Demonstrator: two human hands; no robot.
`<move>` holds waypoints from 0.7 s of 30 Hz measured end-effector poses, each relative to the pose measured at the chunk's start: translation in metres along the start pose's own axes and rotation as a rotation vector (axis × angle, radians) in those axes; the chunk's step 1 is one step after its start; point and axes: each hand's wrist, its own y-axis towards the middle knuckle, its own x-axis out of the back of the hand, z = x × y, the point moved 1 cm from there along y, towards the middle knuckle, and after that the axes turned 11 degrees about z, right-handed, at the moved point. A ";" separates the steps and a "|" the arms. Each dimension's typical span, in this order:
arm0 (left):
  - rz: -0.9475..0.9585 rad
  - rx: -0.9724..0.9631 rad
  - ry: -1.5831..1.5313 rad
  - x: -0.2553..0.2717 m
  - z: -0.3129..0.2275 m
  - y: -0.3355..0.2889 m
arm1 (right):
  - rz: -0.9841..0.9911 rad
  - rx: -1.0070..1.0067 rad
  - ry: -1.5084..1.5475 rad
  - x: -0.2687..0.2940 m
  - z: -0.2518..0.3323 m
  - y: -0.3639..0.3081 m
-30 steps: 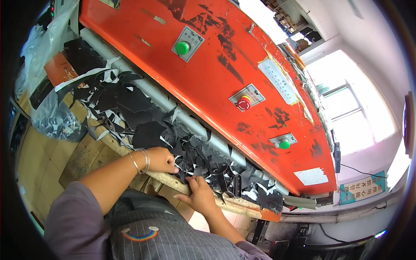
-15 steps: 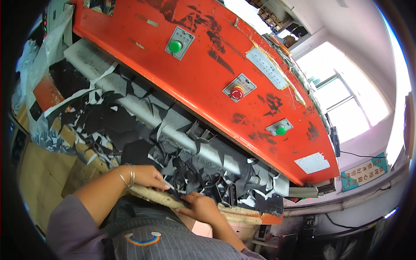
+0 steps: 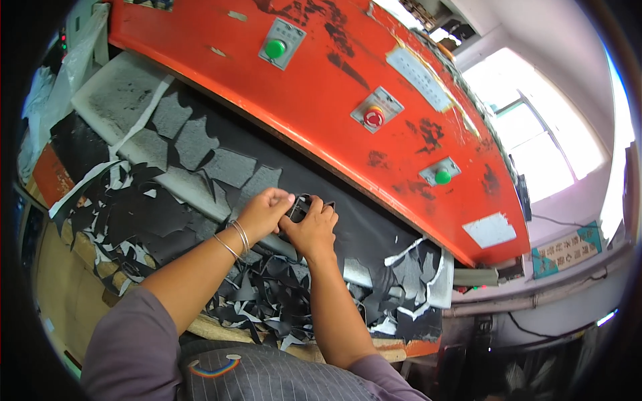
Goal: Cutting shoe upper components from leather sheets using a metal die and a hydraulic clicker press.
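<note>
Both my hands are together over a black sheet [image 3: 354, 227] of leather-like material on the machine's bed. My right hand [image 3: 311, 228] is closed around a small dark metal cutting die [image 3: 299, 211], its fingers over the top and far side. My left hand [image 3: 264, 212], with bangles at the wrist, has its thumb and fingertips pinched at the die's left edge. The hands hide most of the die. Left of them, the sheet has several cut-out gaps showing the grey-white cutting pad [image 3: 231, 167] beneath.
An orange press beam [image 3: 321, 113] crosses just beyond my hands, with green buttons [image 3: 275, 49] and a red stop button [image 3: 373, 117]. Black and white scraps [image 3: 267, 287] pile up along the near edge. A clear plastic bag [image 3: 50, 127] hangs at left.
My hands have moved from the near edge, forward onto the bed, and now grip the cutting die. The black sheet now lies spread over the pad.
</note>
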 end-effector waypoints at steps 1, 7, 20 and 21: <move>0.020 0.006 -0.005 -0.007 0.001 0.006 | -0.004 -0.021 -0.002 -0.001 -0.013 0.002; 0.302 0.171 0.115 -0.042 -0.015 0.001 | -0.171 0.428 1.134 0.007 -0.096 -0.016; 0.679 0.220 -0.366 -0.112 0.006 -0.072 | 0.115 0.492 0.938 0.004 -0.150 -0.136; 0.722 0.190 -0.313 -0.120 0.006 -0.075 | 0.113 0.480 0.879 0.006 -0.163 -0.137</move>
